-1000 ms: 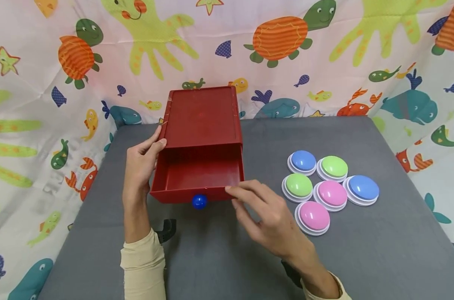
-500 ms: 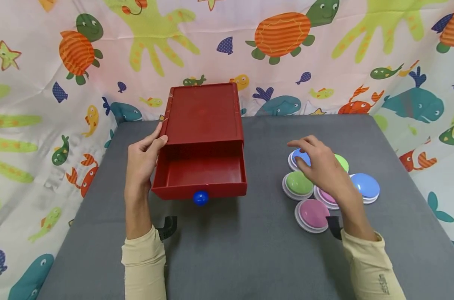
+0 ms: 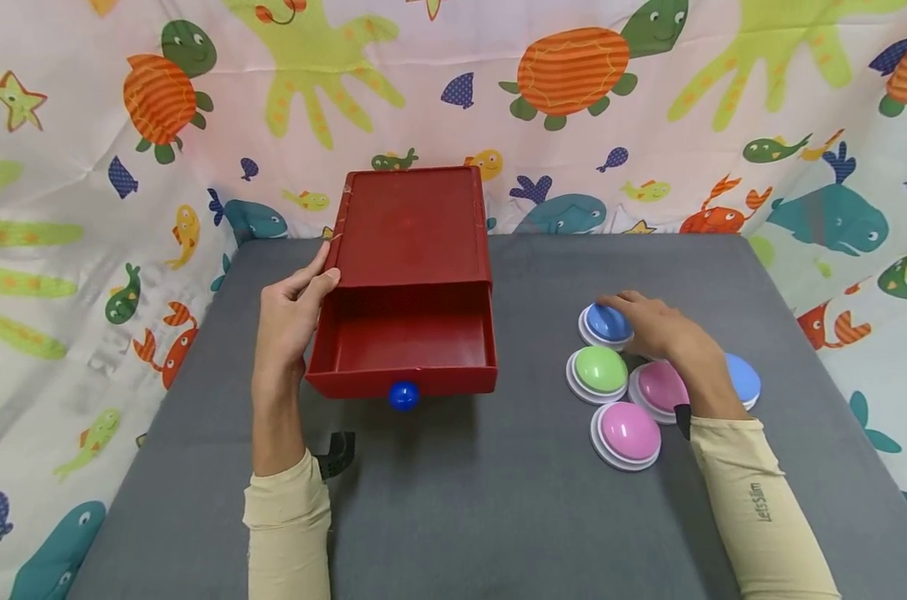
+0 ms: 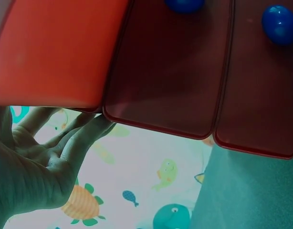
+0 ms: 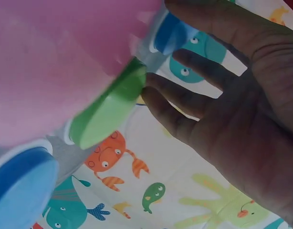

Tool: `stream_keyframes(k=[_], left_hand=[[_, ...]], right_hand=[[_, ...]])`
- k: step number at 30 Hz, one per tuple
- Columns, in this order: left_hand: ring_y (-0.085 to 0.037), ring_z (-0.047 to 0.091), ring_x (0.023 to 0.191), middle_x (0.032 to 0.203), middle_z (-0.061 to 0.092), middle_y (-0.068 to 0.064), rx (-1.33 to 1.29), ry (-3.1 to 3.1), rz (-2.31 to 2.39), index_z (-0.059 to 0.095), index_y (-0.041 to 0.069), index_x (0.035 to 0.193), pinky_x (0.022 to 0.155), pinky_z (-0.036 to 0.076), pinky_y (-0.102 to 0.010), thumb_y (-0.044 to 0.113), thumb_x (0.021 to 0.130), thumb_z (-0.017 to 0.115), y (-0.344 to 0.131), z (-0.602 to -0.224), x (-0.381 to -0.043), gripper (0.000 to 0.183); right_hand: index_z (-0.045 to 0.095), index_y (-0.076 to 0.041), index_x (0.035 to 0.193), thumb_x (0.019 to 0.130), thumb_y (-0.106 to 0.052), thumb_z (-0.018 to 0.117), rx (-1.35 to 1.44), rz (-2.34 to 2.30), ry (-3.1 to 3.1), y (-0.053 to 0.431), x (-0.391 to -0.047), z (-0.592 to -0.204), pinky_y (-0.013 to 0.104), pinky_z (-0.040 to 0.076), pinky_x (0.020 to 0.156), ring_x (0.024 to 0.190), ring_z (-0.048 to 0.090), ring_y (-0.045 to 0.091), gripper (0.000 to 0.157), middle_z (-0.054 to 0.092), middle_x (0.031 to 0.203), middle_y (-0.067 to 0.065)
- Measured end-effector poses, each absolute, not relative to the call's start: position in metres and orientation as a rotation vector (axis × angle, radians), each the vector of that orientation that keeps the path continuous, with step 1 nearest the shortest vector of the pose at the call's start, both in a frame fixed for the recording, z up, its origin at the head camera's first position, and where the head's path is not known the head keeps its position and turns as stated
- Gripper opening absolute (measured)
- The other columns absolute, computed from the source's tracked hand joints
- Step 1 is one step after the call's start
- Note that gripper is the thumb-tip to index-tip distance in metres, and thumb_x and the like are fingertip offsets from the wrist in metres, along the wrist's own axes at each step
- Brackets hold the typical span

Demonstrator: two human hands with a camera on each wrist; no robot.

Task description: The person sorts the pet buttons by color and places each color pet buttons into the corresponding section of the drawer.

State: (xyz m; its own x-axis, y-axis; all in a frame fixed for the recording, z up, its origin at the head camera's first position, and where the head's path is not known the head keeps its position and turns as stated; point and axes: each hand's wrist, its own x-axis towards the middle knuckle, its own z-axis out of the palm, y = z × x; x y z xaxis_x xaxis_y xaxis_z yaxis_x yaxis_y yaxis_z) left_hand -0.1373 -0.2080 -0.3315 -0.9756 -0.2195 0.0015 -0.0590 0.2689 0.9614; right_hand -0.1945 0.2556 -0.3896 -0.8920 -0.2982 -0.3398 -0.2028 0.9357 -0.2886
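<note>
A red box with a drawer [image 3: 412, 229] stands at the centre in the head view, its drawer [image 3: 401, 342] pulled out and bare inside, with a round blue knob [image 3: 404, 397] on the front. At the box's left side, my left hand [image 3: 292, 325] rests its fingers and thumb near the front corner. My right hand [image 3: 659, 329] reaches over the group of dome buttons, fingertips right at the rear blue button [image 3: 608, 322]. In the right wrist view its fingers [image 5: 180, 100] are spread beside that blue button and the green one [image 5: 108, 107], which the hand hides in the head view.
Around the right hand stand another green button [image 3: 601, 369], two pink buttons [image 3: 630, 431] and a second blue button [image 3: 744, 379], all on white bases. A patterned cloth [image 3: 423, 92] hangs behind and beside the grey table [image 3: 483, 517].
My right hand has left the drawer's front right corner, crossed to the buttons and come down at the rear blue one. The left hand stays at the box.
</note>
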Motion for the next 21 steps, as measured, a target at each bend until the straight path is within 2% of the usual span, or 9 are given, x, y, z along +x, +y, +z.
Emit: stream_keyframes(k=[5, 14, 21], left_hand=[[-0.027, 0.058, 0.135, 0.16, 0.053, 0.001, 0.248, -2.382, -1.806, 0.053, 0.046, 0.146, 0.101, 0.06, -0.044, 0.044, 0.103, 0.06, -0.206, -0.333, -0.138, 0.044], [-0.029, 0.059, 0.133, 0.16, 0.054, 0.001, 0.263, -2.386, -1.813, 0.052, 0.048, 0.147, 0.09, 0.063, -0.03, 0.044, 0.103, 0.061, -0.211, -0.334, -0.134, 0.045], [-0.03, 0.059, 0.134, 0.16, 0.053, 0.0, 0.243, -2.381, -1.848, 0.052, 0.047, 0.147, 0.089, 0.063, -0.03, 0.045, 0.103, 0.061, -0.211, -0.333, -0.136, 0.045]], right_hand=[[0.045, -0.014, 0.157, 0.086, -0.001, 0.079, -0.393, -0.323, 2.735, 0.253, -0.195, -0.393, 0.081, 0.039, 0.107, 0.142, 0.039, 0.059, 0.08, 0.04, 0.162, 0.025], [0.058, -0.016, 0.149, 0.083, 0.002, 0.081, -0.582, -0.268, 2.748, 0.243, -0.204, -0.403, 0.077, 0.042, 0.108, 0.139, 0.046, 0.057, 0.073, 0.049, 0.156, 0.024], [0.061, -0.018, 0.146, 0.084, 0.001, 0.082, -0.628, -0.247, 2.782, 0.248, -0.205, -0.403, 0.075, 0.043, 0.108, 0.133, 0.052, 0.051, 0.069, 0.054, 0.15, 0.022]])
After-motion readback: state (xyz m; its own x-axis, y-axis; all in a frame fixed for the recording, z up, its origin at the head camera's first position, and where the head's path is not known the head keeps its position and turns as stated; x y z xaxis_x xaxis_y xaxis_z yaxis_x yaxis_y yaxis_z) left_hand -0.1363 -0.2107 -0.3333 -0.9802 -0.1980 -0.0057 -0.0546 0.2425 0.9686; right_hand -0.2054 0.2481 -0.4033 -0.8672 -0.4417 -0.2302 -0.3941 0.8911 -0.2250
